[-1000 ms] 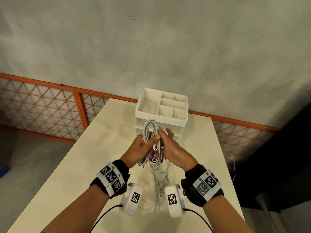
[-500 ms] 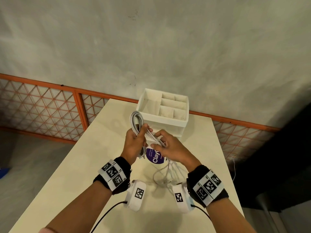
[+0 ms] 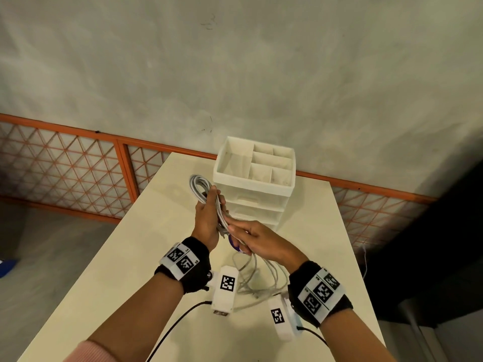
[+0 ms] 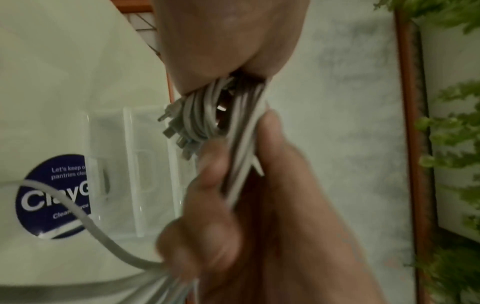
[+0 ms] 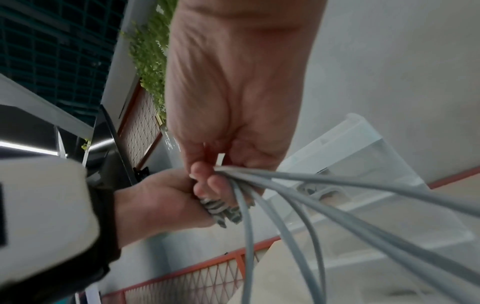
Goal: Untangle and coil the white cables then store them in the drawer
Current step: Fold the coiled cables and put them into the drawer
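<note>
Hands, left and right, grip white cables before drawer unit, strands trailing over table.

Dim, soft light; wrist views blurred, edges warped.

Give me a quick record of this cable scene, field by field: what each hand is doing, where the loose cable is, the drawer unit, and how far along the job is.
left hand: left hand grips the coiled bundle of white cables, loop end up
right hand: right hand pinches the strands just below the coil
loose cable: uncoiled white strands trail onto the cream table
storage: white plastic drawer unit with a divided top tray, behind the hands
drawers: look closed
progress: partly coiled, nothing stored yet
</note>
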`<state>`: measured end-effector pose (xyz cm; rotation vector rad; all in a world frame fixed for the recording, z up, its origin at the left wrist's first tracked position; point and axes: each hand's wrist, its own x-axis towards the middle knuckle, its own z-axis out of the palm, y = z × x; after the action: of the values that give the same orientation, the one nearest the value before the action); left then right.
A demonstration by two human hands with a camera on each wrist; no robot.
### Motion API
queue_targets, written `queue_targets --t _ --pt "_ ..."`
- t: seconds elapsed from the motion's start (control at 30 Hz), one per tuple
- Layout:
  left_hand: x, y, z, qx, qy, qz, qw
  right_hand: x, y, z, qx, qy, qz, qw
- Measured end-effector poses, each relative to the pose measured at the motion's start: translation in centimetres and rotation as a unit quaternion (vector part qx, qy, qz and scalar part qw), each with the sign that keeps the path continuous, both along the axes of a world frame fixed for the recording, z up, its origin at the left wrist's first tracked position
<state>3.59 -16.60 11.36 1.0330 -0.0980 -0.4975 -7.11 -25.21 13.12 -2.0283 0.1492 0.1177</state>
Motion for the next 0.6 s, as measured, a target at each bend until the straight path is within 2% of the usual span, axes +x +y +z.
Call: queue_targets --t 0.13,0.2,0.37,0.43,0.53,0.6 --pt "0.5 -0.3 0.3 -0.021 0.062 0.010 0.998 0.0 -0.1 -0.1 -0.101 0.058 0.059 0.991" --pt "0.5 -0.7 0.4 -0.026 0.074 0.028 0.996 -0.2 0.4 -0.7 -0.123 0.090 0.084 0.985" --pt "0.8 -0.6 0.2 -0.061 0.124 0.056 0.989 -0.8 -0.2 -1.7 -0.043 0.045 0.109 0.992" --pt "1.2 -0.3 0.4 -0.073 0.134 0.053 0.987 -1.2 -1.1 -2.3 0.023 -0.008 0.053 0.998" --pt "1.6 0.0 0.9 -0.090 0.127 0.039 0.987 -1.9 -1.9 -2.8 0.107 -0.060 -0.067 0.990" --pt "1.8 0.1 1.0 -0.080 0.107 0.030 0.991 -2.3 -2.6 -2.7 0.100 -0.051 -0.084 0.990"
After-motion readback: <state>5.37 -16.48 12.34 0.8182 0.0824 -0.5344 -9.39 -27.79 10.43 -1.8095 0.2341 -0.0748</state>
